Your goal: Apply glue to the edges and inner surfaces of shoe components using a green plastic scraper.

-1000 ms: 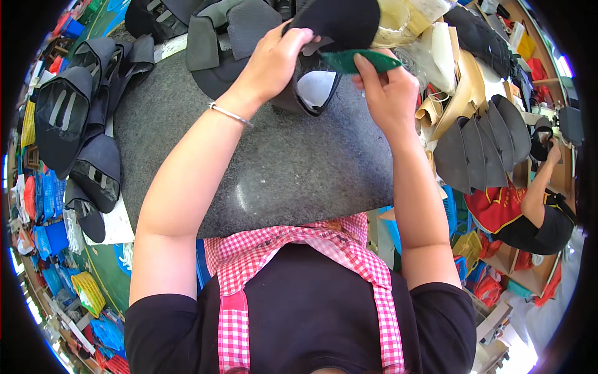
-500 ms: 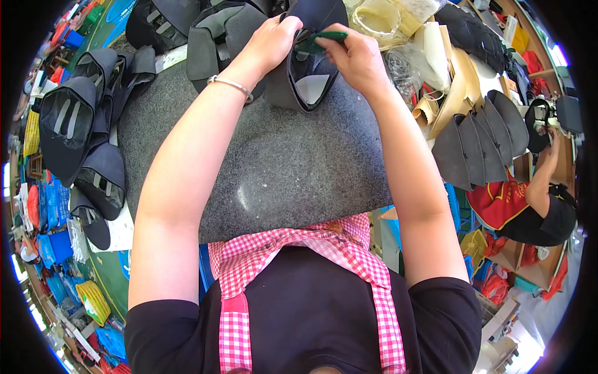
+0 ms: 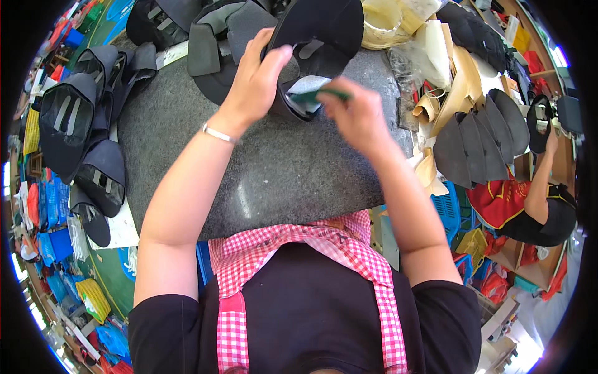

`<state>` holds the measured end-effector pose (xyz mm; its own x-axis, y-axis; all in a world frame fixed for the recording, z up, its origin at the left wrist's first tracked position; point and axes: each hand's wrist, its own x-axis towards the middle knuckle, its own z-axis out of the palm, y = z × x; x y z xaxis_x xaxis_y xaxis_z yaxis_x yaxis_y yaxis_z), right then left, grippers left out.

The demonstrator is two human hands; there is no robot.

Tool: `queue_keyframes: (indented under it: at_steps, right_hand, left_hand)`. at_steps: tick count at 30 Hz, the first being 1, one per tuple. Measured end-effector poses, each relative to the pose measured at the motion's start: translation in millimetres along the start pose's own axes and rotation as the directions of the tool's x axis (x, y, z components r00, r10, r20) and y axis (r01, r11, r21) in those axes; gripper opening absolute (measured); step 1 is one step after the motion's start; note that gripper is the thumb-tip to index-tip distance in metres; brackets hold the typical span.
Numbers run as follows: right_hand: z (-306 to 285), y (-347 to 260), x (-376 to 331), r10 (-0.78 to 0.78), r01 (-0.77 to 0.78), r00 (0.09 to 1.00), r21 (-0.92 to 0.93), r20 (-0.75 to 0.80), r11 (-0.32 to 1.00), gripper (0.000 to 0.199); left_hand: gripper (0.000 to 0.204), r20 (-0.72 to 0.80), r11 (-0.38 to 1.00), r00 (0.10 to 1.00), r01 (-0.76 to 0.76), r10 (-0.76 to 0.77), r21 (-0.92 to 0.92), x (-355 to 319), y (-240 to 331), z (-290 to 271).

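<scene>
My left hand [image 3: 252, 84] grips the rim of a black foam piece [image 3: 330, 28], a curved shell that looks like a shoe upper, with a pale strip inside. The piece is tilted up at the far side of the dark grey work mat [image 3: 268, 168]. A whitish patch [image 3: 308, 85] shows at its near end. My right hand [image 3: 358, 115], smeared by motion, pinches a slim dark green tool [image 3: 305, 97]. The tool's tip lies against the whitish patch; its exact shape is blurred.
Similar black foam pieces stand at the left [image 3: 68, 124] and behind [image 3: 227, 37] the mat. At right are curled tan sheets [image 3: 464, 81], a stack of dark curved panels [image 3: 483, 140] and a yellowish tub [image 3: 383, 19]. Another person [image 3: 542, 206] works at far right.
The black piece has been turned and tilted, so its inside shows more. My right hand and the green tool have moved nearer and down to the piece's near end.
</scene>
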<state>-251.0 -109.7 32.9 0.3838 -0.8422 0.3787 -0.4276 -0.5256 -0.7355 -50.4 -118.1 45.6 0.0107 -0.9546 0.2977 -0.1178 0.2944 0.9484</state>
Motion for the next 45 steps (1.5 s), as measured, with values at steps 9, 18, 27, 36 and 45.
queue_keyframes:
  at_steps: [9, 18, 27, 36, 45]
  right_hand:
    - [23.9, -28.2, -35.3, -0.09, 0.084, 0.985, -0.043, -0.145, 0.996, 0.011]
    - [-67.5, -31.3, 16.9, 0.218, -0.1, 0.968, 0.612, -0.121, 0.785, 0.012]
    - [-91.8, 92.9, 120.3, 0.051, -0.196, 0.936, -0.395, -0.349, 0.898, 0.04]
    - [-120.9, 98.7, 117.4, 0.498, -0.373, 0.863, 0.562, -0.081, 0.738, 0.025]
    - [-55.1, 3.6, 51.5, 0.279, -0.252, 0.96, 0.453, 0.007, 0.855, 0.021]
  left_hand:
    - [0.052, 0.123, 0.963, 0.955, 0.268, -0.271, 0.038, -92.6, 67.0, -38.2]
    - [0.035, -0.224, 0.886, 0.931, 0.17, -0.287, -0.431, -89.8, 55.8, -44.5]
    - [0.035, -0.249, 1.0, 0.969, -0.006, 0.002, -0.017, -49.2, 28.5, -1.3]
    - [0.034, -0.249, 1.0, 0.968, 0.018, -0.016, 0.004, -35.3, 22.8, -3.3]
    - [0.036, -0.239, 0.989, 0.971, 0.039, -0.003, 0.145, -12.0, 27.4, 7.5]
